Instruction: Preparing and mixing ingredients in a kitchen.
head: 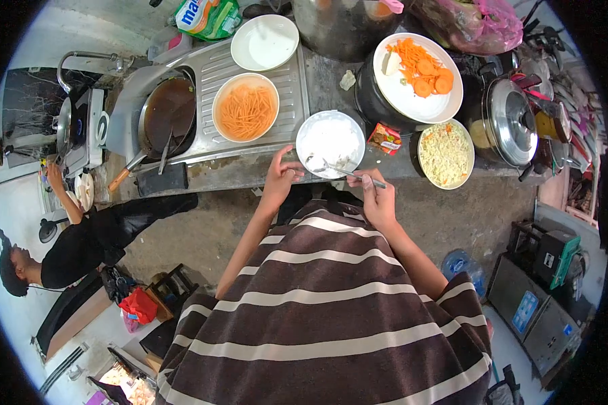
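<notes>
My right hand (377, 197) grips the handle of a metal spoon (337, 169), whose bowl lies in white, powdery-looking contents in a white bowl (330, 139). My left hand (281, 177) is at the bowl's lower left edge, fingers apart and holding nothing. Further left, a bowl of shredded carrot (247, 109) stands on the steel drainboard, with a pale, nearly bare plate (265, 43) behind it. A small red packet (385, 138) lies right of the white bowl. Beyond it are a bowl of shredded cabbage (446, 154) and a plate of cut carrot (418, 78) on a dark pot.
A pan of brown liquid (169, 109) sits in the sink, its wooden handle over the counter edge (223, 174). A glass-lidded pot (511, 121) stands at right. At far left another person (76, 253) in black reaches towards a stove with a lit burner (83, 126).
</notes>
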Motion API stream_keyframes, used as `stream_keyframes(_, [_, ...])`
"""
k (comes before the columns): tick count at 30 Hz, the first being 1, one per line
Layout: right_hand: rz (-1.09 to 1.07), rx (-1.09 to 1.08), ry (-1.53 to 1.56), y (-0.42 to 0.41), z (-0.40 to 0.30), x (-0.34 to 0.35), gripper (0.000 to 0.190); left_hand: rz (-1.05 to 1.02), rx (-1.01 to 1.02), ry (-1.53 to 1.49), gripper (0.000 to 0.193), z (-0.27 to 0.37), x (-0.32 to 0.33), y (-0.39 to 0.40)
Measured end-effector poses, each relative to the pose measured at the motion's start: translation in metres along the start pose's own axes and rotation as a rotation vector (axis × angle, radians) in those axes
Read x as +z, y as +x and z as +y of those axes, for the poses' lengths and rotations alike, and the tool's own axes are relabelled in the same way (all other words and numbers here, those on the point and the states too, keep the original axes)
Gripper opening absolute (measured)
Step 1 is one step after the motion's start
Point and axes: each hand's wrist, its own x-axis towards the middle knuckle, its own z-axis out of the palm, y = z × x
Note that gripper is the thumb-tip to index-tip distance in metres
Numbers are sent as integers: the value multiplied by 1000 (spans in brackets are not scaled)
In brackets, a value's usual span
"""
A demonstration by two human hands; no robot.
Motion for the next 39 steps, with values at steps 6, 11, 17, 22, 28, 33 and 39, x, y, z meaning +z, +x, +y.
stream_keyframes(6, [11, -4, -85, 2, 4, -3, 23, -14, -2, -14, 61, 6, 2, -3])
stream_keyframes(11, [-12, -41, -210, 5, -8, -18, 17, -28, 16, 9, 61, 2, 0, -1])
stream_keyframes(17, [-189, -359, -734, 36, -65, -39, 11, -9, -102, -20, 70, -11, 12, -8])
stream_keyframes(22, [-357, -471, -956, 64, -84, -33, 15, -46, -73, -180, 77, -10, 30, -16])
stream_keyframes(28, [-434, -368, -875, 92, -79, -15, 12, -13, -76, -198, 77, -8, 41, -14])
stream_keyframes(33, [-337, -65, -690, 98, -54, -14, 14, -18, -35, -174, 76, -8, 41, -14])
stream_keyframes(39, [-44, 322, -72, 72, 1, -22, 22, -47, 2, -217, 78, -15, 40, -16])
